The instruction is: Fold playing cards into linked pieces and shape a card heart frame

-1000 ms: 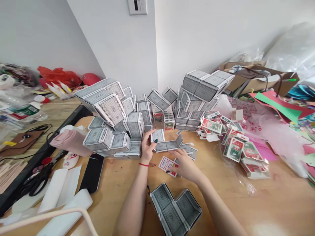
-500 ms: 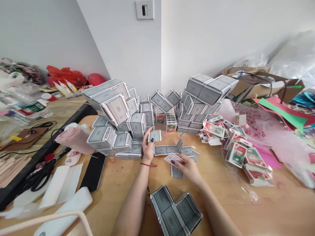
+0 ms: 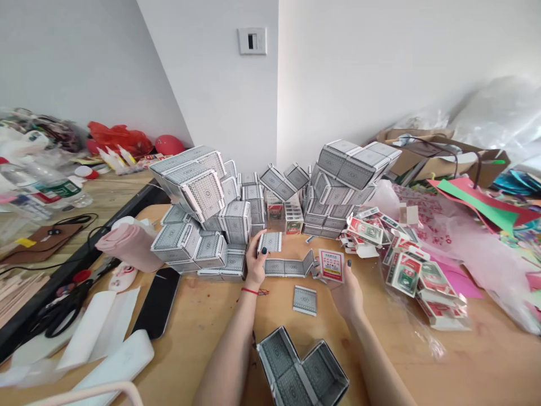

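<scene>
My left hand (image 3: 256, 265) is closed on a grey patterned playing card (image 3: 273, 242), thumb at its near edge. Below that card lies a strip of joined playing cards (image 3: 287, 268), its right end folded up. My right hand (image 3: 347, 292) grips a white card with red print (image 3: 331, 264), tilted up with its printed face toward me. A single playing card (image 3: 305, 300) lies face down on the table between my wrists. Close to me, between my forearms, sits an L-shaped open box made of playing cards (image 3: 302, 366).
Blocks built from cards stand stacked at the left (image 3: 198, 197) and right (image 3: 342, 186). Opened card boxes (image 3: 408, 273) are piled at the right. A black phone (image 3: 157, 301), scissors (image 3: 63, 310) and a pink roll (image 3: 129, 245) lie at the left.
My right hand has moved right and up with the printed card, turning it upright. This uncovers the loose card on the table. My left hand keeps its card, almost in place.
</scene>
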`<control>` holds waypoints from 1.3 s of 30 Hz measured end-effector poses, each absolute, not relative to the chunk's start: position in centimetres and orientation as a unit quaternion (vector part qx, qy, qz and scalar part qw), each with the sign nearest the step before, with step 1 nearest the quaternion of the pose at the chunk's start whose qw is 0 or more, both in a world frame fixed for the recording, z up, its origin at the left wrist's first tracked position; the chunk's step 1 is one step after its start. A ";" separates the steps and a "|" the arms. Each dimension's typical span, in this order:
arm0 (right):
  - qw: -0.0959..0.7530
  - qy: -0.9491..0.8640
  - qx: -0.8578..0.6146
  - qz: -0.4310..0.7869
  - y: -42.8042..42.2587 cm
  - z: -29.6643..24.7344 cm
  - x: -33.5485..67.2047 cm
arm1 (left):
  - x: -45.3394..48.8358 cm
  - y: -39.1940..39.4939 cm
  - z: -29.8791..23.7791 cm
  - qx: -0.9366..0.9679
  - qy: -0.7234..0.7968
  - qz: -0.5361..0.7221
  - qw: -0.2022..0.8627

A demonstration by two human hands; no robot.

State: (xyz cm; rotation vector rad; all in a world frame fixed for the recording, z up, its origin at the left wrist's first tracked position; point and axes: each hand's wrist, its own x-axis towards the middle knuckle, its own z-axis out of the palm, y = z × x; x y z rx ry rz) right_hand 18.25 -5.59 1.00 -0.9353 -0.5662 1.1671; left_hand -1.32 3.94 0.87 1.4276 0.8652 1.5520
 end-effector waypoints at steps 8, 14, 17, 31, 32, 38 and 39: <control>0.730 -0.194 -0.417 0.505 -5.3 0.0 19.0 | -1.4 4.1 0.4 0.579 0.295 0.620 0.439; 0.741 -0.185 -0.369 0.529 -4.9 -0.2 19.2 | -1.0 4.6 -1.4 0.576 0.306 0.552 0.520; 0.746 -0.197 -0.367 0.519 -4.8 -0.3 19.4 | -0.9 4.6 -1.7 0.578 0.327 0.512 0.545; 0.747 -0.219 -0.415 0.471 -4.4 0.5 17.6 | -1.2 4.4 -1.2 0.583 0.339 0.487 0.555; 0.748 -0.216 -0.419 0.468 -4.5 0.5 17.6 | -1.2 4.4 -1.1 0.583 0.340 0.486 0.554; 0.744 -0.228 -0.437 0.452 -4.6 0.4 17.9 | -1.1 4.4 -1.0 0.589 0.338 0.490 0.546; 0.744 -0.230 -0.439 0.449 -4.6 0.3 17.9 | -1.1 4.4 -1.1 0.592 0.335 0.493 0.543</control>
